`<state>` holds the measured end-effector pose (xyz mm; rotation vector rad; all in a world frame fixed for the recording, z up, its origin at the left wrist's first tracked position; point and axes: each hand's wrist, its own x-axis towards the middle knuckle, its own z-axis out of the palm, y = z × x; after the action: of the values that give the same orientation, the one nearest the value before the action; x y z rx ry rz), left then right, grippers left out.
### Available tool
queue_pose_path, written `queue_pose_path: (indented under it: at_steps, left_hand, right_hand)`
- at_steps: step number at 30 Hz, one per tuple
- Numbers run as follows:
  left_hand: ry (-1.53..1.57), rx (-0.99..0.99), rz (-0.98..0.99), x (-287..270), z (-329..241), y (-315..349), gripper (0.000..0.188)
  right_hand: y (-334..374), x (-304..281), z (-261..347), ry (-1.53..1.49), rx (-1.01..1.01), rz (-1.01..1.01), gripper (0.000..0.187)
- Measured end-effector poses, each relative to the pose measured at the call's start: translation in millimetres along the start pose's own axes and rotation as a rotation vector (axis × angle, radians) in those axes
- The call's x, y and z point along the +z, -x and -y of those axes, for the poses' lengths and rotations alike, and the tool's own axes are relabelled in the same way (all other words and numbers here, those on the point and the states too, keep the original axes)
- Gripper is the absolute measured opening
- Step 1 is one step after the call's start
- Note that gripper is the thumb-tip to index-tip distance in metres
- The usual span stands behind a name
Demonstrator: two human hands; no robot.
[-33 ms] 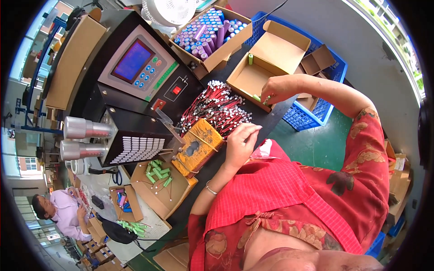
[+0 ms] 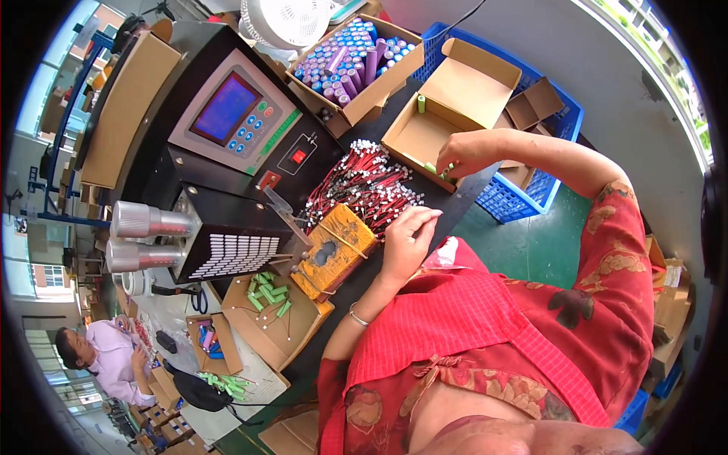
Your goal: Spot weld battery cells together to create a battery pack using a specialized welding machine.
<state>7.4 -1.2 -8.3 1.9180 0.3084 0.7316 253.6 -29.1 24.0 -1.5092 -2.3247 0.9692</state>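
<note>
Dark bench (image 2: 460,206), one machine (image 2: 220,168) left of both hands. Only a slight view shift since last frame; handling seems no further on. Right hand (image 2: 472,154) pinches one green cell (image 2: 450,167) inside one small carton (image 2: 413,142); two more there: lying cell (image 2: 430,167) just left, upright cell (image 2: 422,103) beyond. Left hand (image 2: 409,241): fingertips together, contents unclear; one yellow block (image 2: 343,237), one wire heap (image 2: 364,186) leftward.

Round white plastic fan (image 2: 292,21) up by the black desk's (image 2: 464,200) far edge, blue plastic lattice crate (image 2: 506,199) off the right one, pink-shirted co-worker (image 2: 110,358) way over left.
</note>
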Motion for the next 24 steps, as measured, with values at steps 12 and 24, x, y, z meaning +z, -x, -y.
queue_pose_path:
  at_steps: [12, 24]
  left_hand:
    - [0.926, -0.718, 0.116, 11.0, 7.0, -40.4, 0.022]
    - [0.700, -0.686, 0.031, 9.6, 21.4, -8.0, 0.018]
  right_hand:
    - [-16.8, -29.4, 31.2, -0.013, 0.124, -0.329, 0.018]
    - [-39.6, 7.8, -7.6, 0.079, 0.602, -0.070, 0.026]
